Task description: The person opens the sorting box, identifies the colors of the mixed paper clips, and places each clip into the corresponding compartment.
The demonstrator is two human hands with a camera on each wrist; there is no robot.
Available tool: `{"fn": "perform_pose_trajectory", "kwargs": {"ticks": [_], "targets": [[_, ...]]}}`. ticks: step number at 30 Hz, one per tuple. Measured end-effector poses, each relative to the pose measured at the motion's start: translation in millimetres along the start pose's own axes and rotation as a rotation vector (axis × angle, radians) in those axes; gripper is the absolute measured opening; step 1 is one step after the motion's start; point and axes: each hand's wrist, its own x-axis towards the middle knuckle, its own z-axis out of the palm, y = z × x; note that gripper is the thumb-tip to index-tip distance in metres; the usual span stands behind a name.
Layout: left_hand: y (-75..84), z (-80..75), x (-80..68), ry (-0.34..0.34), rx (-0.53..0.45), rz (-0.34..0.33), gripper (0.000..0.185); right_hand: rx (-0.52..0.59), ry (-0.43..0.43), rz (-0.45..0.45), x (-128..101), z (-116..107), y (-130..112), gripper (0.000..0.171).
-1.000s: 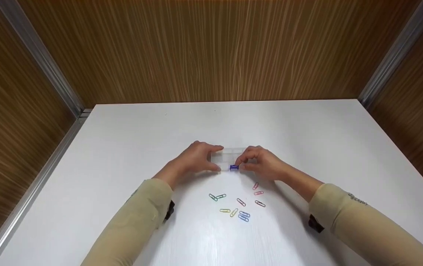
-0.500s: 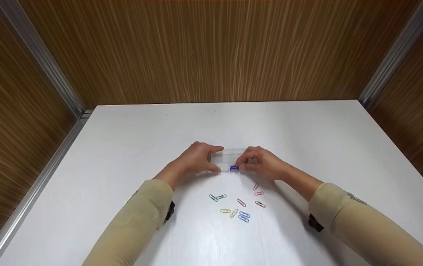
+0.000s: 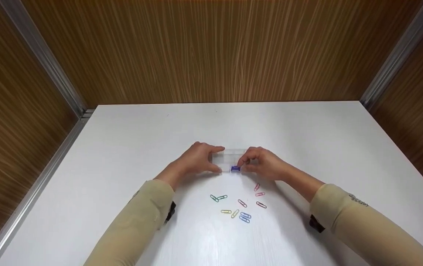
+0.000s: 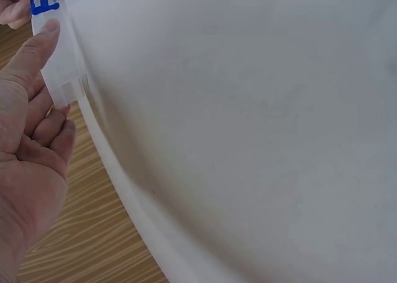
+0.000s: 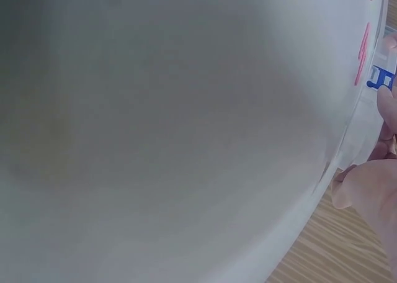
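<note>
A small clear plastic box (image 3: pixel 229 159) with a blue latch (image 3: pixel 235 169) on its front side rests on the white table. My left hand (image 3: pixel 197 158) grips the box's left end, thumb at the front and fingers at the back. At the right end, my right hand (image 3: pixel 265 162) holds the box with curled fingers, its index fingertip and thumb right at the latch. In the left wrist view, the left thumb lies along the box's side (image 4: pixel 62 62). The right wrist view catches the right thumb beside the blue latch (image 5: pixel 381 78). My right fingers hide the box's right end.
Several paper clips lie loose in front of the box: green (image 3: pixel 214 198), yellow (image 3: pixel 226 211), blue (image 3: pixel 245 217), pink (image 3: pixel 259 194) and dark red (image 3: pixel 261 204). A wood-grain panel (image 3: pixel 211 51) stands behind the table (image 3: pixel 141 129), with similar panels on both sides.
</note>
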Motion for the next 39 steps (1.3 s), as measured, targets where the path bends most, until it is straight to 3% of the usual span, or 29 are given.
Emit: {"fn": "perform_pose_trajectory", "kwargs": {"ticks": [4, 11, 17, 24, 28, 33, 39], "targets": [[-0.2, -0.8, -1.8, 0.003, -0.006, -0.004, 0.076, -0.055, -0.014, -0.071, -1.3, 2.5, 0.6, 0.02], [0.8, -0.3, -2.1, -0.003, -0.022, -0.037, 0.076, -0.023, -0.023, -0.072, -0.8, 2.2, 2.3, 0.02], [0.1, 0.3, 0.0, -0.005, -0.033, -0.046, 0.076, -0.004, -0.032, -0.043, -0.3, -0.7, 4.2, 0.019], [-1.5, -2.5, 0.7, -0.024, -0.077, -0.066, 0.075, 0.05, 0.002, 0.054, -0.1, -0.2, 5.1, 0.021], [-1.2, -3.7, 0.1, -0.035, -0.098, -0.089, 0.074, 0.07, 0.051, 0.081, -2.8, 0.3, 5.0, 0.031], [0.3, -2.4, 0.9, -0.044, -0.118, -0.089, 0.074, 0.058, 0.11, 0.149, -7.4, -3.9, 7.1, 0.055], [0.7, -0.2, 1.8, -0.031, -0.118, -0.07, 0.074, 0.084, 0.09, 0.23, -9.8, -10.5, 11.6, 0.079]]}}
